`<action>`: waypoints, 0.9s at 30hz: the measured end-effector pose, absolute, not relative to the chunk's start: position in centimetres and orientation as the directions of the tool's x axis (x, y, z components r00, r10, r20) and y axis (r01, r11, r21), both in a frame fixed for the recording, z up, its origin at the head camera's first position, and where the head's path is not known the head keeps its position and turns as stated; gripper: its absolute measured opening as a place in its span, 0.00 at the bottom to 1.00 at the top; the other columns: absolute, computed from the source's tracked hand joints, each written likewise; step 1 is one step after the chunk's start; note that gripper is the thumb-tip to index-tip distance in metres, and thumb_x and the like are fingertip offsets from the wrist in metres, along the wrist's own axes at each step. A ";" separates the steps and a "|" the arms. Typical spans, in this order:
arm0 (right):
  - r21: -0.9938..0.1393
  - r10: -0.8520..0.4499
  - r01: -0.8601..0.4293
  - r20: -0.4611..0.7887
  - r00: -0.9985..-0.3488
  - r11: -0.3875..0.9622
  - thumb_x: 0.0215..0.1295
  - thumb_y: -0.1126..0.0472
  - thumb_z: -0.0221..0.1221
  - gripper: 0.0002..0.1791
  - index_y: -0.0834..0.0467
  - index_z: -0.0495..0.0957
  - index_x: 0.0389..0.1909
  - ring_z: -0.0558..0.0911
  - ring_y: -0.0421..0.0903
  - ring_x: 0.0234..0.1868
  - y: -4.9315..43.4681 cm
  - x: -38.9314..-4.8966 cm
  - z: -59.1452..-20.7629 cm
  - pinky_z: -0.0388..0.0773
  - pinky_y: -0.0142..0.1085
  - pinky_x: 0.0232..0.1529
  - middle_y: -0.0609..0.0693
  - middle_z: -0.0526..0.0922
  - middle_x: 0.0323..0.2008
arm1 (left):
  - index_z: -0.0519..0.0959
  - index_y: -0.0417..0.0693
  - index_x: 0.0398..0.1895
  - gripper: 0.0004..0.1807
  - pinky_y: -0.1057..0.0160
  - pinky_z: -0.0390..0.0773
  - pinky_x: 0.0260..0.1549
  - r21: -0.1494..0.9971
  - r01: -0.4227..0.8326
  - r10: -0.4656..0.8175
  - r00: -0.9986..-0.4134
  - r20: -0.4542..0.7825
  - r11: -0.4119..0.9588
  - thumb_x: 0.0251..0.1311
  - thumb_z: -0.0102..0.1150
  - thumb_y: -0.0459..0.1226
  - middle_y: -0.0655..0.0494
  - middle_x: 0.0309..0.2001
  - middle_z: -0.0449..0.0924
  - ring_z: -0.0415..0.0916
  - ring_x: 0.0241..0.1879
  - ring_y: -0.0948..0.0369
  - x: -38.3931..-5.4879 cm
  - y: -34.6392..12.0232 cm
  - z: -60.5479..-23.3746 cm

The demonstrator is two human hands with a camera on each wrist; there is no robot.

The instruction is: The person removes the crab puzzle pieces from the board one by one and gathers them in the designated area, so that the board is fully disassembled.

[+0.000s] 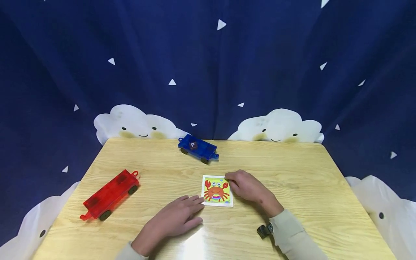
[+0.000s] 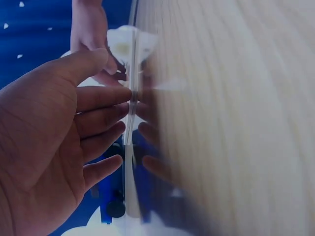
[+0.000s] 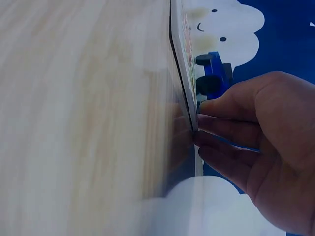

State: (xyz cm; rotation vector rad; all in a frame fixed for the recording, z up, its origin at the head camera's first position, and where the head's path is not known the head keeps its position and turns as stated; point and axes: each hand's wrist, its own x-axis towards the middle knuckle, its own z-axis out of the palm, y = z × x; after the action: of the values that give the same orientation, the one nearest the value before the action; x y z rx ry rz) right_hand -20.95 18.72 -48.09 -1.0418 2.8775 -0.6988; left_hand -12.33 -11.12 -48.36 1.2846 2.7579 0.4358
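Observation:
A square crab picture tile point(image 1: 217, 191), white-bordered with a red crab on yellow, lies on the wooden table. My left hand point(image 1: 175, 216) lies palm down with fingers extended, its fingertips touching the tile's left edge. At the tile's upper right corner, my right hand point(image 1: 250, 186) has its fingers bent and pinches the corner. The right wrist view shows the thumb of that hand point(image 3: 275, 142) by the tile's printed face and fingertips at the edge of the tile point(image 3: 184, 69). In the left wrist view, the left hand's fingers point(image 2: 101, 118) are spread.
A red toy wagon point(image 1: 110, 195) with black wheels stands at the table's left. Near the back edge is a blue toy wagon point(image 1: 198, 147) with a small dark "P" piece on it. A dark blue curtain point(image 1: 208, 72) with white triangles and clouds hangs behind the table point(image 1: 292, 173).

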 end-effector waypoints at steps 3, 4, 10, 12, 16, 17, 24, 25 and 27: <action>-0.417 -0.602 -0.590 0.119 -0.789 0.691 0.71 0.69 0.58 0.08 0.56 0.83 0.43 0.80 0.43 0.39 18.3 -20.9 -48.2 0.80 0.46 0.47 0.45 0.83 0.36 | 0.79 0.43 0.66 0.26 0.49 0.66 0.68 0.281 0.738 0.758 -0.650 0.056 0.613 0.77 0.50 0.51 0.51 0.70 0.73 0.66 0.72 0.54 -12.2 -11.6 -48.3; -0.421 -0.604 -0.590 0.116 -0.789 0.690 0.71 0.69 0.58 0.08 0.56 0.83 0.43 0.80 0.44 0.39 18.2 -20.9 -48.2 0.80 0.46 0.47 0.45 0.83 0.36 | 0.79 0.43 0.66 0.27 0.49 0.66 0.68 0.277 0.736 0.755 -0.654 0.053 0.618 0.77 0.50 0.51 0.51 0.70 0.73 0.66 0.72 0.54 -12.1 -11.7 -48.2; -0.455 -0.631 -0.604 0.110 -0.768 0.655 0.73 0.68 0.55 0.10 0.57 0.83 0.46 0.81 0.44 0.42 17.2 -20.9 -48.2 0.80 0.46 0.49 0.47 0.85 0.40 | 0.79 0.42 0.65 0.28 0.49 0.66 0.68 0.252 0.725 0.741 -0.670 0.046 0.640 0.77 0.50 0.52 0.50 0.69 0.74 0.67 0.71 0.53 -11.2 -12.8 -47.9; -0.466 -0.628 -0.593 0.098 -0.772 0.656 0.74 0.67 0.55 0.11 0.57 0.84 0.50 0.83 0.45 0.47 17.0 -20.8 -48.0 0.79 0.47 0.53 0.49 0.86 0.44 | 0.79 0.41 0.65 0.28 0.48 0.66 0.68 0.248 0.726 0.740 -0.671 0.050 0.642 0.77 0.50 0.52 0.49 0.69 0.74 0.67 0.71 0.52 -11.0 -13.1 -47.8; -0.486 -0.600 -0.557 0.079 -0.796 0.674 0.75 0.66 0.55 0.14 0.58 0.84 0.55 0.83 0.47 0.53 16.9 -20.8 -47.7 0.78 0.48 0.58 0.50 0.87 0.50 | 0.79 0.42 0.65 0.28 0.48 0.67 0.67 0.234 0.727 0.737 -0.673 0.058 0.645 0.76 0.50 0.53 0.49 0.70 0.74 0.67 0.71 0.53 -10.9 -13.1 -47.8; -0.489 -0.596 -0.551 0.077 -0.799 0.676 0.76 0.66 0.55 0.14 0.58 0.84 0.55 0.83 0.47 0.54 16.9 -20.8 -47.6 0.78 0.48 0.58 0.51 0.87 0.50 | 0.79 0.42 0.65 0.28 0.48 0.67 0.67 0.232 0.728 0.737 -0.673 0.060 0.646 0.76 0.50 0.53 0.49 0.70 0.74 0.67 0.71 0.53 -10.9 -13.1 -47.7; -0.494 -0.608 -0.562 0.081 -0.790 0.664 0.75 0.66 0.55 0.14 0.58 0.85 0.54 0.83 0.45 0.52 17.3 -21.0 -47.8 0.79 0.47 0.56 0.49 0.87 0.50 | 0.79 0.41 0.65 0.28 0.47 0.67 0.68 0.251 0.707 0.723 -0.689 0.037 0.661 0.74 0.54 0.53 0.48 0.69 0.74 0.67 0.71 0.53 -10.7 -12.7 -47.6; -0.499 -0.612 -0.565 0.083 -0.786 0.657 0.75 0.66 0.55 0.14 0.58 0.85 0.54 0.83 0.46 0.53 17.4 -21.1 -47.9 0.79 0.47 0.57 0.50 0.87 0.51 | 0.79 0.41 0.65 0.29 0.47 0.67 0.67 0.248 0.706 0.722 -0.691 0.034 0.664 0.74 0.54 0.53 0.48 0.69 0.74 0.67 0.71 0.53 -10.7 -12.6 -47.6; -0.513 -0.614 -0.565 0.089 -0.784 0.647 0.75 0.67 0.55 0.14 0.58 0.86 0.53 0.83 0.45 0.53 17.5 -21.1 -47.9 0.79 0.46 0.56 0.50 0.87 0.51 | 0.79 0.41 0.65 0.29 0.47 0.67 0.67 0.237 0.705 0.721 -0.692 0.030 0.668 0.74 0.54 0.53 0.48 0.69 0.74 0.67 0.71 0.53 -10.6 -12.5 -47.7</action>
State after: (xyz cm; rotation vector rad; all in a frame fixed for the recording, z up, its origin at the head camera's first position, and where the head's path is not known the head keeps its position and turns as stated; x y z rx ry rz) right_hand -21.11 17.55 -47.94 -0.9925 2.7654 -0.8122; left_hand -10.57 -12.49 -47.66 1.2020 2.8075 0.3563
